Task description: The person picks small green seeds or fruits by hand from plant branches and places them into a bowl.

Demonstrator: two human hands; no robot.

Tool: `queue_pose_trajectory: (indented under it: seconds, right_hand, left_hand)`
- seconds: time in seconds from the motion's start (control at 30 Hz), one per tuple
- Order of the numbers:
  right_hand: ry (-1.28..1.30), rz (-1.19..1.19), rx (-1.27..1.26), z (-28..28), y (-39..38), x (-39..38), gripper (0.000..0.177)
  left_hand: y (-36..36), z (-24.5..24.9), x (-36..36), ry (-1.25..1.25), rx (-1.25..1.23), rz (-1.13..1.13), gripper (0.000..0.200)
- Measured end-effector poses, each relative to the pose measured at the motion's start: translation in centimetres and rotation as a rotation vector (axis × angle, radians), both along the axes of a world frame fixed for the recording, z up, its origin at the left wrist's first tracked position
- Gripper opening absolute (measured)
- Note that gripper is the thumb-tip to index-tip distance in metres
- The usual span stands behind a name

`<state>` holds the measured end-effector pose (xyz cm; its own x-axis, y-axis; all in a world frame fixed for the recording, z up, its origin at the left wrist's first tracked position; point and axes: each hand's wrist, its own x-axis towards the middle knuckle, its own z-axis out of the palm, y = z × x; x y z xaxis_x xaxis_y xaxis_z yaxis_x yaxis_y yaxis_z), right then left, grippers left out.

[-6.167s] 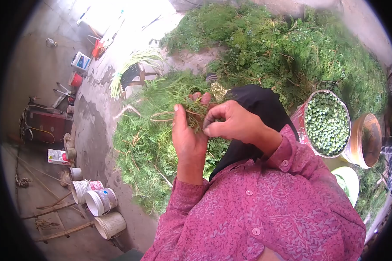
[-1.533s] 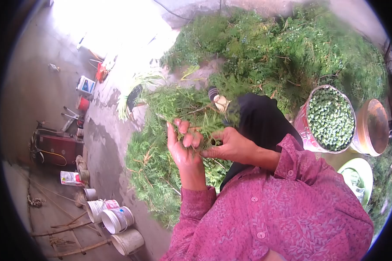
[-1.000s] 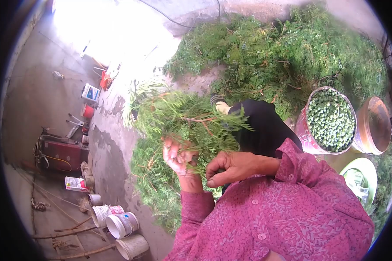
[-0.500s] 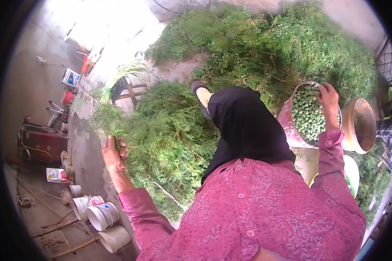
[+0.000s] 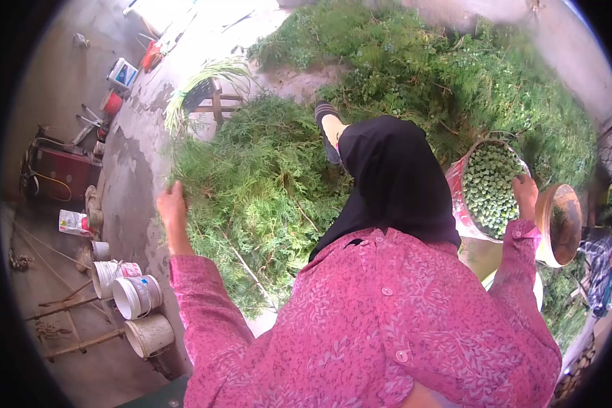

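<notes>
My left hand is at the left edge of a pile of leafy green branches, its fingers closed; whatever they hold blends into the foliage. On the right, my right hand is closed at the right side of a red and white bucket filled with small green cones. Its fingertips are over the cones, and anything between them is too small to tell.
A second, tan bucket stands right of the full one. More branches lie beyond my foot. Long green stalks rest on a small stool. White buckets and a red box stand at left.
The view has shifted a little. The sprig that rose from my left hand no longer shows apart from the pile. My right hand has moved from the bucket's upper rim down to its right side.
</notes>
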<state>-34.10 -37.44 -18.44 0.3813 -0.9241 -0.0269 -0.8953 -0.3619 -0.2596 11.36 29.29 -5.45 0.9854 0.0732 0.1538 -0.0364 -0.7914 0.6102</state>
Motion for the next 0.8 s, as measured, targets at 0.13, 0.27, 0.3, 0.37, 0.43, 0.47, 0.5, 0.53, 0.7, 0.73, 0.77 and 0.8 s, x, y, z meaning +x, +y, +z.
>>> queue_pose_trajectory:
  seconds: [0.13,0.27,0.3,0.37,0.43,0.47,0.5,0.53,0.7,0.73,0.77,0.8]
  right_hand:
    - [-0.061,0.008,-0.029,1.5,0.9,-0.7,0.038]
    - [-0.133,0.003,0.084,2.7,2.1,-1.9,0.042]
    - [-0.179,0.000,0.115,2.7,2.1,-2.2,0.042]
    - [-0.215,-0.048,0.179,2.4,1.9,-2.6,0.043]
    - [-0.262,0.023,0.186,3.0,2.3,-2.5,0.042]
    - [-0.273,0.027,0.175,3.5,2.8,-2.3,0.041]
    - [-0.283,0.026,0.170,4.0,3.4,-2.1,0.041]
    - [-0.337,0.033,0.171,4.5,3.8,-1.9,0.040]
    - [-0.516,0.065,0.223,7.2,4.8,-0.5,0.040]
    - [-0.519,0.066,0.220,8.3,5.5,0.2,0.041]
    - [-0.526,0.090,0.184,8.5,5.6,0.9,0.039]
    - [-0.555,0.134,0.184,9.1,6.3,1.7,0.038]
  left_hand:
    - [-0.1,6.4,-0.1,-0.274,0.372,0.059,0.031]
    - [1.0,11.3,-2.0,-0.383,0.519,0.061,0.030]
    - [1.1,11.8,-2.5,-0.366,0.528,0.019,0.030]
    - [2.1,10.6,-2.6,-0.339,0.560,-0.032,0.029]
    - [1.9,8.4,-3.4,-0.115,0.809,0.042,0.027]
    - [2.5,6.6,-3.5,-0.022,0.813,0.088,0.027]
    - [3.3,4.5,-3.7,0.072,0.813,0.132,0.028]
    - [4.3,2.6,-4.4,0.105,0.829,0.049,0.031]
    - [5.4,1.1,-6.0,0.090,0.736,-0.036,0.041]
    - [4.7,2.6,-6.5,0.029,0.796,0.049,0.042]
    - [3.9,4.1,-6.9,-0.032,0.857,0.131,0.043]
    - [3.3,5.5,-7.1,-0.034,0.864,0.118,0.043]
